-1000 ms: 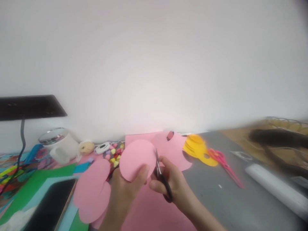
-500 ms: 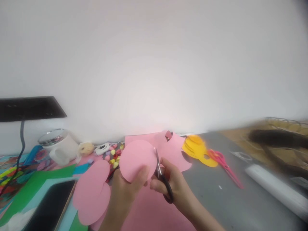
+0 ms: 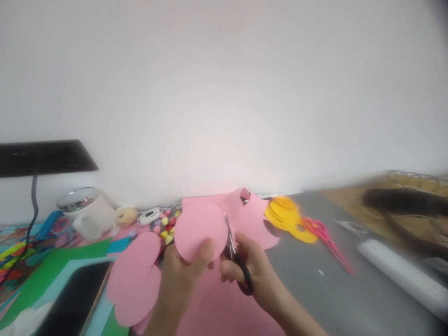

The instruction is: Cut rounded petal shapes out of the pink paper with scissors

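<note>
in the head view, the step in hand seems to be the trimming of an edge. a round pink paper (image 3: 196, 224) is held up in the middle, above a larger pink sheet (image 3: 227, 305), and the blades of the black-handled scissors (image 3: 242, 269) stand along its right edge, with the tip close to the upper right of the curve. whether the blades bite into the paper at this moment, i cannot tell.

the left hand (image 3: 185, 268) has the paper pinched at its lower side: the thumb lies flat on the front, pressed down, and the other fingers are mostly hidden behind it. the right hand (image 3: 254, 261) is closed around the scissor handles, thumb and fingers only a little apart, as the blades also look nearly together.

in my judgement, the next move calls for a small turn of the paper by the left hand, so that the curve meets the blades, while the right hand makes short, calm cuts. the left thumb should stay away from the blade line. two pink paper pieces (image 3: 133, 268) lie overlapped at the left.
</note>
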`<state>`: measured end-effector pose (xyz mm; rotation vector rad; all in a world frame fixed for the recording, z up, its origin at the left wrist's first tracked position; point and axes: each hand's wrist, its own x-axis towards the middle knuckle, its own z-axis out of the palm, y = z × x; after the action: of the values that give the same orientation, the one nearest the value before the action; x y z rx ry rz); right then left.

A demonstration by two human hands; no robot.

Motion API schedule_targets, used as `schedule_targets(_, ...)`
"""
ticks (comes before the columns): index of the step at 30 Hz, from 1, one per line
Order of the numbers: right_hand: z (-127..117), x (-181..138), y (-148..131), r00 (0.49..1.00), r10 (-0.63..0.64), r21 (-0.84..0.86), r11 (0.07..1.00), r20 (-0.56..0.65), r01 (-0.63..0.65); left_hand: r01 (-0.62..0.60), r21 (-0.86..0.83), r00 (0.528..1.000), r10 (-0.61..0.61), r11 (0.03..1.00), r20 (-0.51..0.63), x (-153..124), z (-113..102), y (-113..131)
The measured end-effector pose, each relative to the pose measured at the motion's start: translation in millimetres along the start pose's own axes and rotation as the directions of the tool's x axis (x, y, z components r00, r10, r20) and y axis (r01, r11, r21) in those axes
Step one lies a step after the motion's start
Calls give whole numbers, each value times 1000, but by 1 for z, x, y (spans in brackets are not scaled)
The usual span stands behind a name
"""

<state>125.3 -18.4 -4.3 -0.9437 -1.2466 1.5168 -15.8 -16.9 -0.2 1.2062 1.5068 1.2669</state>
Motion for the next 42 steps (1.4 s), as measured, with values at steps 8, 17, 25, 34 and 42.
schedule_targets(8,-2,-1,2,1000,-3,-22,1000,-3,2,-10,-49,1000,11,999,9,1,2,-1)
schedule_targets(17,-3,-2,2,1000,7,-59,998,-1,-7,7,-51,1000,-7,999,-6,-5,1,16)
schedule_targets(25,-2,-1,1,1000,23,-60,998,-7,-23,-26,-109,999,23,994,-24,-1,1,12)
schedule_targets(34,-2,-3,7,999,43,-29,999,2,-43,-62,-29,992,58,998,-109,-4,1,21)
schedule_targets(42,1,-2,1,991,55,-49,997,-120,-61,-60,-86,993,51,994,-107,0,-1,13)
